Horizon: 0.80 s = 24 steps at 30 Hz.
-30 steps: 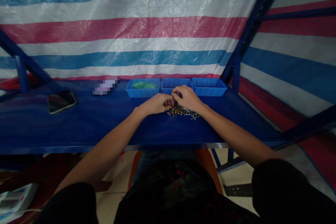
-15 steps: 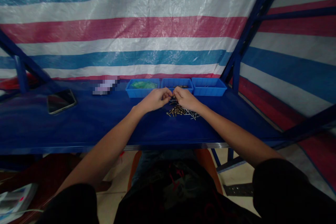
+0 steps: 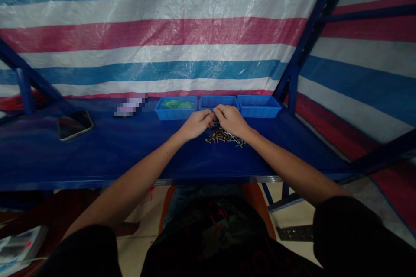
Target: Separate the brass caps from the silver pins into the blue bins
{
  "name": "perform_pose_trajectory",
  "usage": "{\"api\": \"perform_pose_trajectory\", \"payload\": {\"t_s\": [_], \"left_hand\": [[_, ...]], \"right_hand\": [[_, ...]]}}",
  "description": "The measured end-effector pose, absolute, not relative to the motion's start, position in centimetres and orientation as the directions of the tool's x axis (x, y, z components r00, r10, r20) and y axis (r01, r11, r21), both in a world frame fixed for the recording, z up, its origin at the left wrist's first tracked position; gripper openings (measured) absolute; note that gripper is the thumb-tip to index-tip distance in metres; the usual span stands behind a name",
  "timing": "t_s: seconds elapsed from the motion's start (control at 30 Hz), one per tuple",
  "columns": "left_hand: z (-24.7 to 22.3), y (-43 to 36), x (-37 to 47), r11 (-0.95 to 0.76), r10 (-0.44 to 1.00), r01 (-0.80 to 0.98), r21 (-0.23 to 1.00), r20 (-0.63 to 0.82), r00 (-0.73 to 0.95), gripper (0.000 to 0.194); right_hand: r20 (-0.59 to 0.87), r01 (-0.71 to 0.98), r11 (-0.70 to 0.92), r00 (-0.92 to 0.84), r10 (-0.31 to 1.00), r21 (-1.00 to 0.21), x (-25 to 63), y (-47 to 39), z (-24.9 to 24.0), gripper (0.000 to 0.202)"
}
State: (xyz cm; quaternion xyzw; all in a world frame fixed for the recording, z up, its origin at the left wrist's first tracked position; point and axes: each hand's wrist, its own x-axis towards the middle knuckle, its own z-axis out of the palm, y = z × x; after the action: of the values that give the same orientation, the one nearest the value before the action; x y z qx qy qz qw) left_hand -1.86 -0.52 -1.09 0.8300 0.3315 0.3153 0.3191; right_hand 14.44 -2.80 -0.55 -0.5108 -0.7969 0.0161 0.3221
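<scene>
My left hand and my right hand meet at the fingertips, just in front of the middle blue bin. Both are closed in a pinch; whatever lies between the fingers is too small and too hidden to name. Under and beside my right hand, a pile of small brass-coloured metal pieces is spread on the blue table. Thin silvery pins lie at its right side, partly covered by the hand. Some small dark pieces show inside the middle bin.
The left blue bin holds something green in plastic; the right blue bin has a few thin pieces. A phone lies at the left of the blue table. Striped sheeting hangs behind, with blue frame posts at the right.
My left hand has shifted slightly to the right, with its fingers closer to my right hand. My right hand has turned a little, its back now more over the middle bin's front edge.
</scene>
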Motion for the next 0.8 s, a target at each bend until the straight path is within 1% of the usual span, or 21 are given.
{"api": "perform_pose_trajectory", "payload": {"t_s": [0.07, 0.2, 0.37, 0.57, 0.67, 0.73, 0.8], "left_hand": [[-1.1, -0.5, -1.9, -0.58, 0.762, 0.374, 0.723, 0.32, 0.563, 0.021], [-1.4, -0.3, -2.0, -0.616, 0.751, 0.406, 0.675, 0.346, 0.563, 0.022], [-1.4, -0.4, -2.2, -0.661, 0.71, 0.396, 0.637, 0.36, 0.605, 0.023], [-0.8, -0.9, -2.3, -0.731, 0.666, 0.459, 0.505, 0.384, 0.639, 0.03], [-0.8, -1.0, -2.4, -0.75, 0.649, 0.478, 0.457, 0.371, 0.664, 0.031], [-0.8, -0.9, -2.5, -0.753, 0.645, 0.481, 0.449, 0.36, 0.674, 0.031], [-0.7, -0.7, -2.6, -0.744, 0.653, 0.483, 0.461, 0.351, 0.671, 0.031]], "right_hand": [[0.485, 0.839, 0.446, -0.263, 0.834, -0.311, 14.4, -2.9, -0.5, 0.031], [0.451, 0.896, 0.371, -0.235, 0.861, -0.242, 14.2, -3.3, -0.3, 0.029], [0.405, 0.914, 0.381, -0.298, 0.864, -0.138, 14.0, -3.7, 0.2, 0.031], [0.357, 0.933, 0.353, -0.31, 0.882, -0.063, 14.2, -4.0, 0.7, 0.033], [0.331, 0.924, 0.377, -0.337, 0.881, -0.065, 14.5, -3.8, 0.7, 0.034], [0.313, 0.91, 0.4, -0.35, 0.883, -0.111, 14.7, -3.5, 0.6, 0.034], [0.317, 0.885, 0.426, -0.356, 0.879, -0.187, 14.9, -3.3, 0.5, 0.037]]}}
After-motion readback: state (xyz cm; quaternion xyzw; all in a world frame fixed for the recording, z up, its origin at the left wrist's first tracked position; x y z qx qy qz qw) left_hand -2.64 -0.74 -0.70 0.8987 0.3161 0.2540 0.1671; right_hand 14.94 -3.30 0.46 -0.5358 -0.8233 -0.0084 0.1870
